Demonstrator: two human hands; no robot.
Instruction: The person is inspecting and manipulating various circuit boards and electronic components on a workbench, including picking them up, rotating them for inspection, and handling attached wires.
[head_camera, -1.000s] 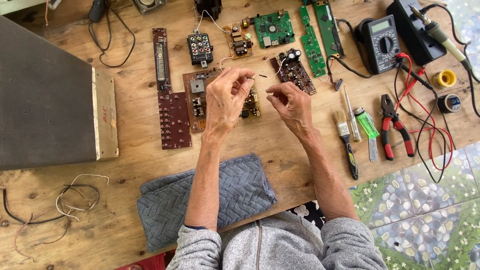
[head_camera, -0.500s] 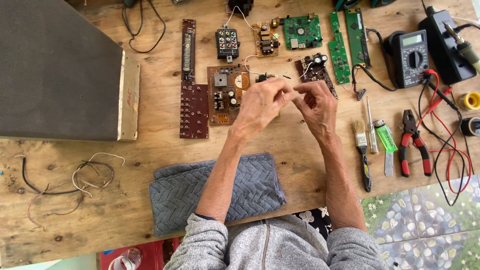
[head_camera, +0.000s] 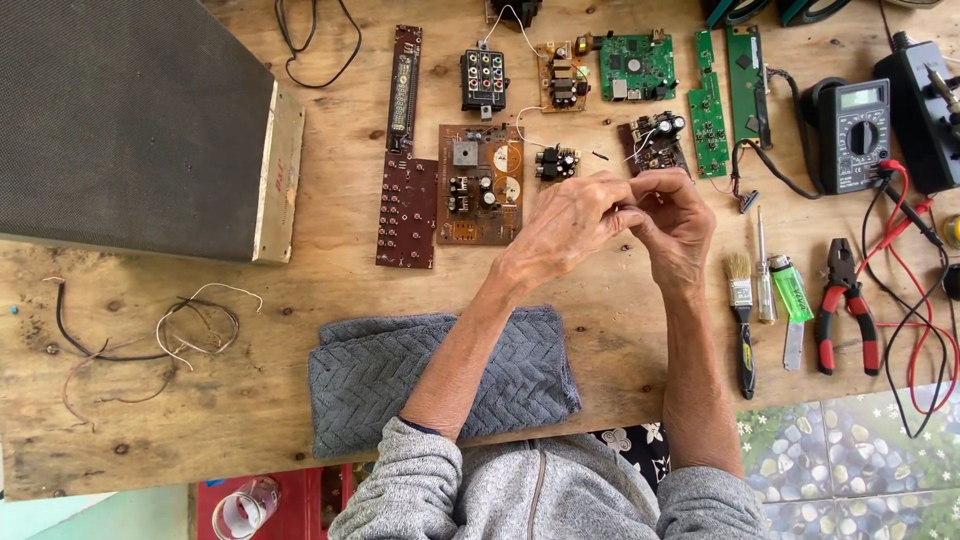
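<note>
Left hand (head_camera: 565, 225): forearm rises from the lower edge across the folded grey cloth (head_camera: 440, 375); hand arched, back to the camera, fingers curled in and pinched at the tips against the right hand.

Right hand (head_camera: 675, 225): forearm comes up almost straight from the grey sleeve; wrist bent inward, fingers bunched and closed, tips meeting those of the left hand.

Item held: something small and thin between the two sets of fingertips, mostly hidden; kind cannot be told. Location: above the wooden table (head_camera: 300, 310), just right of the brown circuit board (head_camera: 480, 185) and just below a small dark board with capacitors (head_camera: 655, 140).

Nearby, right of the hands: small paintbrush (head_camera: 742, 310), screwdriver (head_camera: 764, 270), green lighter (head_camera: 792, 290), red-handled pliers (head_camera: 845, 310), multimeter (head_camera: 850, 135) with red and black leads.

Nearby, upper row: long dark red board (head_camera: 405, 160), green circuit boards (head_camera: 636, 66).

Left side: grey speaker cabinet (head_camera: 130, 130); loose wire offcuts (head_camera: 170, 325) on the table
</note>
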